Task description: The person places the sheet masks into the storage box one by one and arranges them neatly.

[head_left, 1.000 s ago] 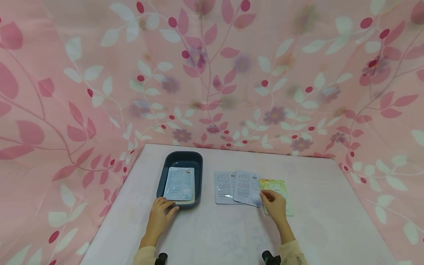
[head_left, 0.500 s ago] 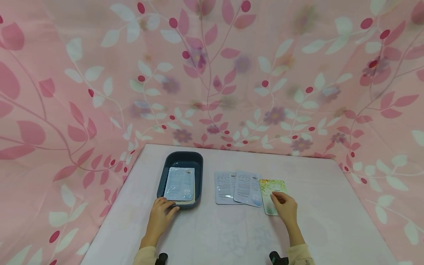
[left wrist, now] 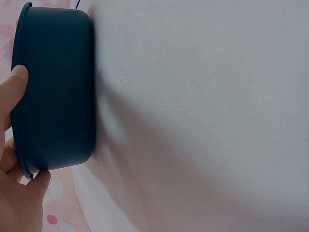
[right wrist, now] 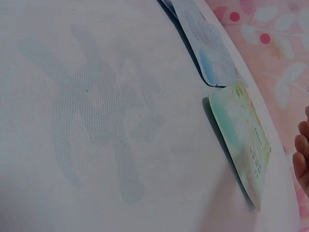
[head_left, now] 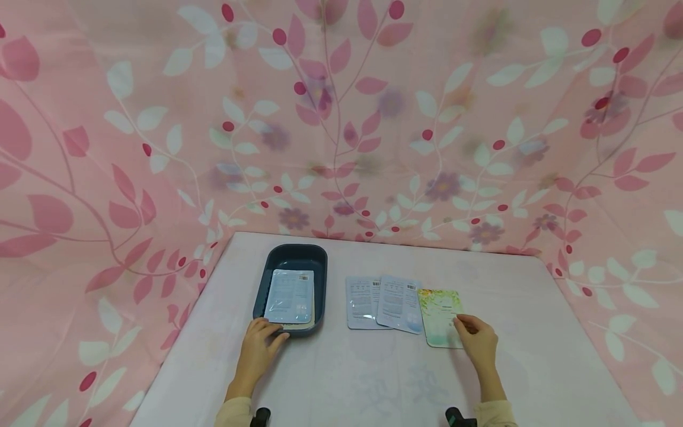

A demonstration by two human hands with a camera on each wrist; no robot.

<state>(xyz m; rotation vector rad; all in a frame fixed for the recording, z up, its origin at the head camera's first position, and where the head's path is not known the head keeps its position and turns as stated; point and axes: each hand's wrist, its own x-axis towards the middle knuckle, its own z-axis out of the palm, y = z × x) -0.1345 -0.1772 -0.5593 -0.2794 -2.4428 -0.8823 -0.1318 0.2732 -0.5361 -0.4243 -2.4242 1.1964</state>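
Note:
A dark blue plastic tray [head_left: 293,260] stands at the table's left. My left hand [head_left: 256,356] grips its near left corner, with thumb and fingers at the rim. In the left wrist view the thumb lies against the wall of the tray [left wrist: 55,92]. Inside lies a light blue flat packet [head_left: 290,296] over a beige-edged one. My right hand [head_left: 478,344] hovers at the right edge of a green leaf-printed packet [head_left: 440,323], fingers loosely curled and holding nothing. In the right wrist view its fingers [right wrist: 301,145] are apart from the green packet [right wrist: 241,140].
Two light blue packets, one at the left [head_left: 361,317] and one at the right [head_left: 397,302], overlap between the tray and the green packet. The white-clothed table [head_left: 373,373] meets a pink floral curtain [head_left: 341,118] at the back and sides.
My right hand has moved rightward from the right-hand blue packet's edge, across the green packet to its right edge, uncovering it. My left hand and the tray have stayed put.

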